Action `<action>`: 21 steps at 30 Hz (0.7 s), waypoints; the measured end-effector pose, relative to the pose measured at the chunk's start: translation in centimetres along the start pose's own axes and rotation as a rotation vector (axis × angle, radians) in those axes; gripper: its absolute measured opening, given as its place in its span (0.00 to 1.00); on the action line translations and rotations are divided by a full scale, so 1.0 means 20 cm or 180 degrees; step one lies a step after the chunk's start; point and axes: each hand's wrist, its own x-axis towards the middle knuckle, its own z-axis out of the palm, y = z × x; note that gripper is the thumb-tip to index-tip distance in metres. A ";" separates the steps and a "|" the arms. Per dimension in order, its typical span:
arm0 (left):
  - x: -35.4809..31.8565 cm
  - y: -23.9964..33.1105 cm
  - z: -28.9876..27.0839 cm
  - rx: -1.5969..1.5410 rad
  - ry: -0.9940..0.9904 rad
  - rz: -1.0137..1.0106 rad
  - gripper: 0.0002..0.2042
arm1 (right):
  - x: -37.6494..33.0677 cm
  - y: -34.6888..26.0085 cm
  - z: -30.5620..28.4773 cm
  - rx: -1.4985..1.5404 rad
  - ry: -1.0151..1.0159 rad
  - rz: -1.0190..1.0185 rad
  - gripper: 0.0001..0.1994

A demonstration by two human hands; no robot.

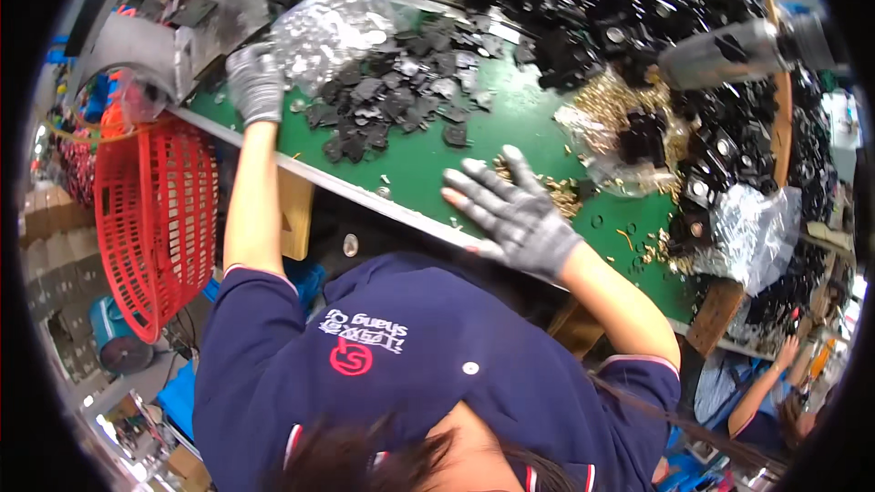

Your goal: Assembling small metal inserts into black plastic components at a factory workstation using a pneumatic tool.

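Observation:
My left hand [254,87], in a grey striped glove, is at the far left of the green tabletop [510,118], beside a clear plastic bag [335,23] of small shiny pieces. Its fingertips point away and blur together, so their grip is unclear. My right hand [524,223], gloved alike, is spread over the near edge of the table with nothing held. Just beyond its fingers lie small brass-coloured parts [563,196]. Between the hands and farther back is a loose pile of flat black plastic pieces [387,96].
A large heap of black parts [592,0] fills the back. At right are a bag of brass parts [615,118], a clear plastic bottle [725,53] and an empty-looking bag [752,232]. A red basket [155,219] hangs left. Another person's arm [766,383] shows lower right.

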 end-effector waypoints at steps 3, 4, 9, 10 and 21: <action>0.02 0.14 -0.02 0.0208 -0.0200 0.0057 0.07 | -0.14 0.00 -0.07 -0.0083 -0.0210 0.0322 0.34; 0.02 0.13 -0.01 0.0122 -0.0240 -0.0085 0.07 | -0.18 0.01 -0.07 -0.0083 -0.0178 0.0227 0.34; 0.04 0.30 -0.23 0.0095 0.0437 -0.0205 0.13 | -0.23 0.05 -0.11 -0.0323 0.0377 0.0394 0.26; 0.03 0.39 -0.31 -0.0409 0.0398 -0.0226 0.14 | -0.24 0.05 -0.12 -0.0246 0.0608 0.0409 0.24; -0.34 1.05 -0.48 -0.2001 -0.1548 0.1380 0.16 | 0.31 0.06 -0.09 -0.0419 0.0390 0.1370 0.17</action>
